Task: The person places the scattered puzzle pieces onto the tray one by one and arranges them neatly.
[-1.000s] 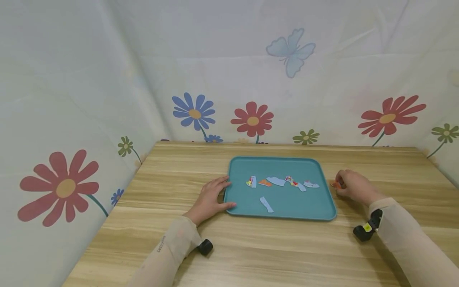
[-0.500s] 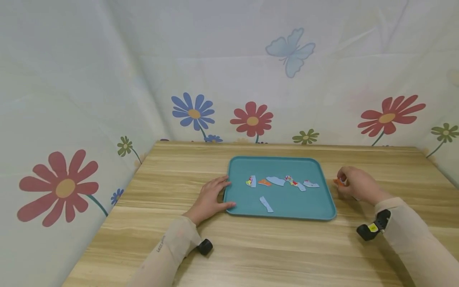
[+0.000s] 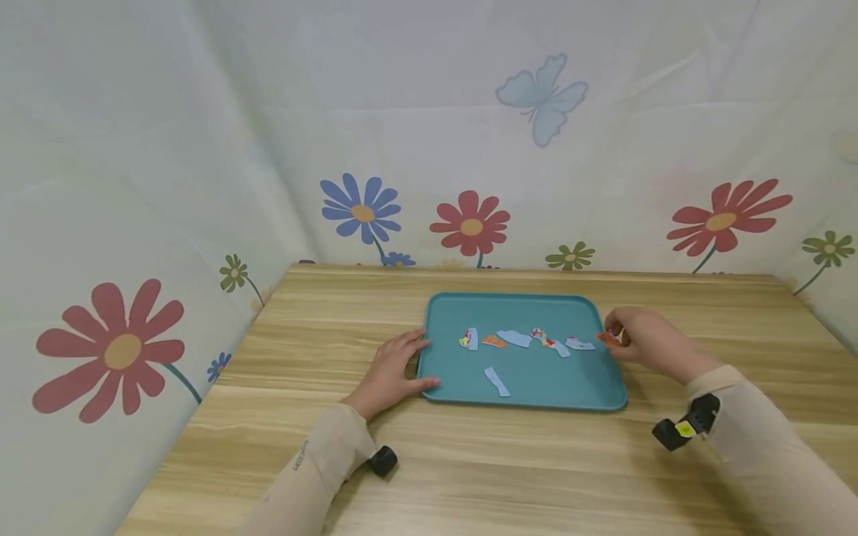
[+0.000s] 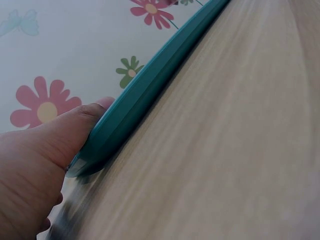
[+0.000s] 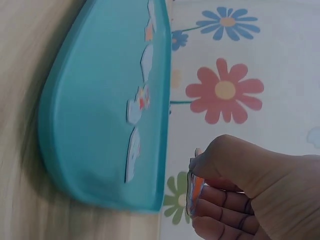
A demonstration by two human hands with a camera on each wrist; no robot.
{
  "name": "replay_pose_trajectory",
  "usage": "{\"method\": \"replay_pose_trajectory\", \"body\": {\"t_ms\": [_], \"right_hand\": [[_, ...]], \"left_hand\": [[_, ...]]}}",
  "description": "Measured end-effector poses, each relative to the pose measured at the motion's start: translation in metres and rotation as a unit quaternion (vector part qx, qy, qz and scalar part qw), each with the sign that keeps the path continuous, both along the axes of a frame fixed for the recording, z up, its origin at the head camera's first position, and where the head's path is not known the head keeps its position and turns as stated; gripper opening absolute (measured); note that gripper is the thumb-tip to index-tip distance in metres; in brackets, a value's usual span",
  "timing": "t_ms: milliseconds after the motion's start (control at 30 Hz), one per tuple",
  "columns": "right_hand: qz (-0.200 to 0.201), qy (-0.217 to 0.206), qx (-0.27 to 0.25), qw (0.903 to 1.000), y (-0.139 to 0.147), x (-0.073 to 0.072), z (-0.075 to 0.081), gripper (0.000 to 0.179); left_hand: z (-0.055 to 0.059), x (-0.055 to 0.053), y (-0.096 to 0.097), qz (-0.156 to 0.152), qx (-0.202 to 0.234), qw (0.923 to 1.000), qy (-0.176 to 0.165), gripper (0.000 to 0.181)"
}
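My left hand [image 3: 392, 376] lies against the left edge of the teal tray [image 3: 536, 391], fingers spread. In the left wrist view its thumb [image 4: 75, 127] reaches over the tray's rim. Pinched between the thumb and fingers of my right hand [image 3: 650, 341] is a flat orange puzzle piece [image 3: 608, 339], over the tray's right rim. The right wrist view shows this piece [image 5: 196, 189] edge-on, partly hidden by the fingers. On the tray, several irregular pieces form a loose row, including a pale blue one [image 3: 514, 339] and an orange one [image 3: 494, 341]. A narrow pale piece [image 3: 497, 382] lies apart, nearer the front.
The tray stands on a wood-grain table [image 3: 523, 469]. Behind and to the left hangs a white cloth [image 3: 402, 112] printed with flowers and a butterfly. A black camera [image 3: 383, 461] sits at the left wrist, another camera [image 3: 672, 434] at the right.
My right hand has lifted the orange puzzle piece from beside the tray and carried it left to the right rim. The left hand and the pieces on the tray have stayed put.
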State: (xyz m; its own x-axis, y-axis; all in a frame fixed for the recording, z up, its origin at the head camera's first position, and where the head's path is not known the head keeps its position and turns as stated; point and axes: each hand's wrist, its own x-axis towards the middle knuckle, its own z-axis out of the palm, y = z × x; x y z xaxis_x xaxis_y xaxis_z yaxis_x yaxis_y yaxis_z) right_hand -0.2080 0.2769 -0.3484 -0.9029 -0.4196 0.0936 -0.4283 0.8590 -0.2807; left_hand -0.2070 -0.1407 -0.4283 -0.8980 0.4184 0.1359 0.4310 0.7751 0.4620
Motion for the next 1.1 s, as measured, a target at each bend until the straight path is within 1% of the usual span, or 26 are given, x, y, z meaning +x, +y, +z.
{"method": "replay_pose_trajectory", "body": {"t_ms": [100,200,333,467,600,767,900,1100], "right_hand": [[0.018,0.009,-0.007,0.9998,-0.008,0.002,0.001,0.02],[0.028,0.004,-0.015,0.9995,-0.015,0.004,0.003,0.02],[0.026,-0.012,-0.018,0.9994,-0.025,0.007,0.006,0.023],[0.035,-0.008,-0.011,0.9993,-0.035,0.009,0.005,0.022],[0.054,-0.01,-0.013,0.9984,-0.043,0.009,0.002,0.021],[0.078,-0.009,-0.02,0.9967,-0.052,0.009,-0.006,0.019],[0.092,0.001,-0.022,0.9955,-0.058,0.009,-0.012,0.019],[0.106,-0.001,-0.024,0.9941,-0.067,0.012,-0.016,0.016]], "left_hand": [[0.0,0.0,0.0,-0.001,-0.001,1.0,0.0,0.074],[0.0,0.0,0.0,-0.001,0.0,1.0,-0.001,0.074],[0.001,0.001,0.0,-0.002,0.005,1.0,0.0,0.074],[0.002,0.002,0.0,-0.002,0.004,1.0,-0.003,0.074],[0.001,0.001,0.0,-0.001,0.001,1.0,-0.005,0.074],[0.001,0.002,0.0,-0.001,0.001,1.0,-0.002,0.074],[0.001,0.003,0.001,0.0,0.002,1.0,-0.003,0.075],[0.002,0.004,0.001,-0.003,0.006,1.0,0.002,0.074]]}}
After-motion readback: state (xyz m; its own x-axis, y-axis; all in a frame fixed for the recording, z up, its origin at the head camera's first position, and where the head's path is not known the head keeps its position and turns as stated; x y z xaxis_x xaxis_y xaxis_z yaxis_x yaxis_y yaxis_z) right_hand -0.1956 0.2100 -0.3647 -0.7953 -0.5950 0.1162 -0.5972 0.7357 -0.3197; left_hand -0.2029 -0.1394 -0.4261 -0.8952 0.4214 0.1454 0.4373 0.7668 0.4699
